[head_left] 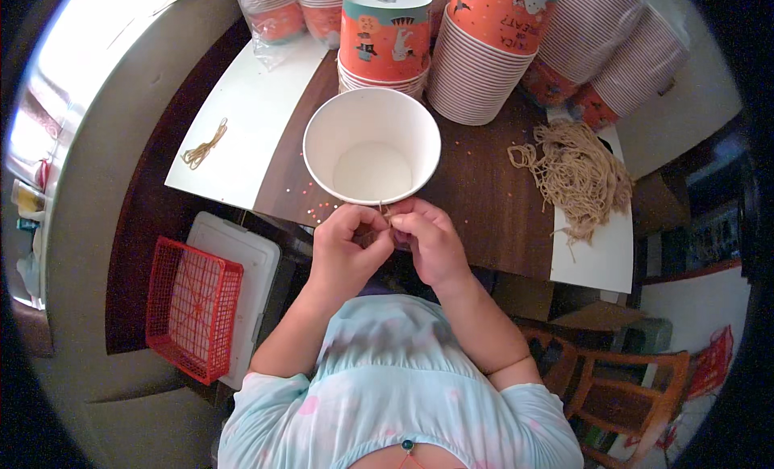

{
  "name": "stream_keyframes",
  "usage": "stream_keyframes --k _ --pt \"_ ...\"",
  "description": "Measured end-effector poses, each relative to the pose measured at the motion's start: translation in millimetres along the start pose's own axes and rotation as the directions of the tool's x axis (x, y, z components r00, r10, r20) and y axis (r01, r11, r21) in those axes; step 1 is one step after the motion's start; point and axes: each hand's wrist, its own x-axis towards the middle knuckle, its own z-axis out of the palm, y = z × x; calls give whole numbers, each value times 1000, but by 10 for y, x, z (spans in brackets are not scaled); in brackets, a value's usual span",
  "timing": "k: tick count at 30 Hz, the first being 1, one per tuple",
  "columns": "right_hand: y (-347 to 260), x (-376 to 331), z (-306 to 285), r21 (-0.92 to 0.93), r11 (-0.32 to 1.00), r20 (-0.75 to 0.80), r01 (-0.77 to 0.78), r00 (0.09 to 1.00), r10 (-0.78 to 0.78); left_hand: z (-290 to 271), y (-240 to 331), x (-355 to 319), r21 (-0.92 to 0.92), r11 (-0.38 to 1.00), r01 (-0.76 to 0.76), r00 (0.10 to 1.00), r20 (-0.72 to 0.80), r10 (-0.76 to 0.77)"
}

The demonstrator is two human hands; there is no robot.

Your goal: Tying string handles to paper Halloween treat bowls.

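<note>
A white-lined paper bucket (372, 134) stands on the table with its open mouth toward me. At its near rim my left hand (348, 245) and my right hand (433, 241) meet, fingertips pinched together. Between them shows a thin piece of brown twine (385, 210), which both hands seem to hold against the bucket's rim. Most of that twine is hidden by my fingers. To the right lies a tangled heap of brown twine (582, 179). A small looped bundle of cord (205, 145) rests on the white part of the tabletop at the left.
Behind the bucket rise an upturned orange printed bucket stack (385, 41) and a taller leaning stack (484, 74). Bagged stacks (592, 33) stand at the back right. A red plastic basket (193, 308) sits on a white lid at lower left. A wooden chair (625, 388) is at lower right.
</note>
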Motion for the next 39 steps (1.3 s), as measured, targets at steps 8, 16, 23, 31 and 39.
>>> stream_keyframes --k 8,16,23,31,39 --pt "89 110 -129 137 985 38 -108 994 104 -34 -4 -14 -113 993 21 999 -27 -24" --pt "-199 88 -101 -300 954 -18 -11 1000 6 -93 -115 12 -94 993 72 995 -60 -77" --pt "-191 94 -132 -660 732 37 168 981 -192 37 17 1 -345 938 28 989 -129 -77" --pt "-212 67 -94 -752 603 65 267 940 -336 -64 -46 31 -53 998 18 996 -82 -23" --pt "-113 91 -31 -973 -124 227 194 723 -652 -86 -20 17 -235 966 111 994 31 -106"
